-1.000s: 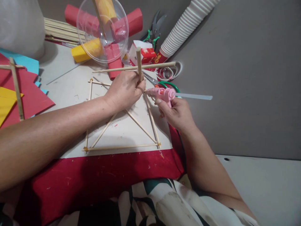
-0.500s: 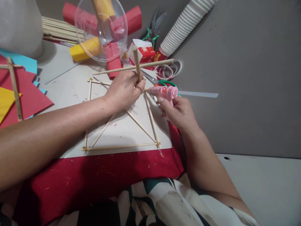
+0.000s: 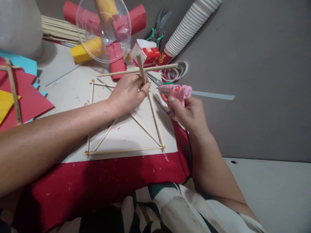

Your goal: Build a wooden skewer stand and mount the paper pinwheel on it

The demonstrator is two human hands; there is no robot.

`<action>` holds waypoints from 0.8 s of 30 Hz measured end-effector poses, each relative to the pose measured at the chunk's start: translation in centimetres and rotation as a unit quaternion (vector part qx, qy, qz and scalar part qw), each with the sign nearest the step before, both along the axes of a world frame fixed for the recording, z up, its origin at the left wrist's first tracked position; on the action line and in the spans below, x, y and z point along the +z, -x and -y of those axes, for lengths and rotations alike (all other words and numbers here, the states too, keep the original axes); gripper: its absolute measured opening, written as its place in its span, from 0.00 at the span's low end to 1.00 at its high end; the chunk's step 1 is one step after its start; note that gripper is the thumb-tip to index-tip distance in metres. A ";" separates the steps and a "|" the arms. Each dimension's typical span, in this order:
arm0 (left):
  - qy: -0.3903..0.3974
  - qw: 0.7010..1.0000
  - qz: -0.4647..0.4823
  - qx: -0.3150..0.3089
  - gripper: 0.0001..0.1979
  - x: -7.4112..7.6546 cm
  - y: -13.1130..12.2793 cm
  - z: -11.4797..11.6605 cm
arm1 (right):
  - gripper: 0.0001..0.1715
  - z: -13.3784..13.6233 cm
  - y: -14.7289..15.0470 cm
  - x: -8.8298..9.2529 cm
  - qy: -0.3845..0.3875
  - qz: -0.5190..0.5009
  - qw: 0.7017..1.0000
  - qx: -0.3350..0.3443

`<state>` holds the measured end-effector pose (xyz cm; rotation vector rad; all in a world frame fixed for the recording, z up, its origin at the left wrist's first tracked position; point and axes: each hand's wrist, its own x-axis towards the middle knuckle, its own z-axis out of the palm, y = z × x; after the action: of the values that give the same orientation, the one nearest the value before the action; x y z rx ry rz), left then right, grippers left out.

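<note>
My left hand (image 3: pixel 127 94) is closed around an upright wooden stick (image 3: pixel 140 68) with a crossbar stick (image 3: pixel 157 68) fixed across it, standing it on the far right corner of a flat square stick frame (image 3: pixel 126 150) with diagonals. My right hand (image 3: pixel 188 113) grips a pink glue gun (image 3: pixel 175 91), its nozzle pointing left, a short way from the stick's base. A clear glue stick (image 3: pixel 212 95) juts out of the gun's back to the right.
The frame lies on a white sheet (image 3: pixel 73 87) over a red cloth (image 3: pixel 97 181). Behind are red and yellow paper rolls (image 3: pixel 82 53), a clear plastic bowl (image 3: pixel 104 29), a bundle of sticks (image 3: pixel 58 30), scissors (image 3: pixel 157 81), pliers (image 3: pixel 159 29), stacked white cups (image 3: pixel 189 27). Coloured paper (image 3: pixel 26 100) lies left.
My right hand has drawn the glue gun back to the right, away from the joint where its nozzle touched. My left hand keeps holding the upright stick, now tilted slightly.
</note>
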<state>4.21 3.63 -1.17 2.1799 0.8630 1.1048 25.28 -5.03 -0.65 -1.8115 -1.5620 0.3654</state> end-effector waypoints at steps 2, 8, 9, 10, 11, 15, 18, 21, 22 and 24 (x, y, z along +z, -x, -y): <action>-0.001 1.000 -0.001 0.000 0.08 -0.1 0.0 -0.1 | 0.20 -0.2 -0.5 -0.1 -0.015 0.047 0.999 -0.011; 0.010 1.000 0.018 -0.011 0.06 -0.3 0.0 -0.3 | 0.20 -0.6 -2.5 -0.3 0.029 0.226 0.973 -0.026; 0.010 1.000 0.018 -0.014 0.06 -0.3 0.0 -0.3 | 0.20 -0.6 -2.8 -0.2 0.038 0.248 0.968 -0.027; 0.011 1.000 0.017 -0.017 0.06 -0.3 0.0 -0.3 | 0.19 -0.4 -3.1 0.0 0.046 0.267 0.962 -0.025; 0.011 1.000 0.017 -0.018 0.06 -0.3 0.0 -0.3 | 0.19 -0.3 -3.4 0.2 0.057 0.281 0.958 -0.023; 0.020 0.999 0.020 -0.016 0.08 -0.1 0.1 -0.2 | 0.24 0.7 -3.7 1.7 0.093 0.295 0.951 0.002; 0.023 1.000 0.013 -0.014 0.08 0.1 0.1 -0.1 | 0.20 0.5 -2.4 3.1 0.040 0.269 0.961 0.039; 0.013 1.000 -0.003 -0.012 0.07 0.3 0.2 -0.2 | 0.15 -1.3 -0.3 3.7 0.024 0.251 0.962 0.105; 0.009 1.000 -0.007 -0.011 0.08 0.3 0.2 -0.2 | 0.14 -2.2 0.3 3.6 0.034 0.260 0.958 0.119; 0.004 1.000 -0.011 -0.010 0.08 0.3 0.2 -0.3 | 0.13 -4.1 1.2 3.2 0.072 0.284 0.947 0.128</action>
<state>4.02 3.93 -0.86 2.1940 0.8529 1.0682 24.04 -0.88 2.59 -1.9325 -2.2313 0.0705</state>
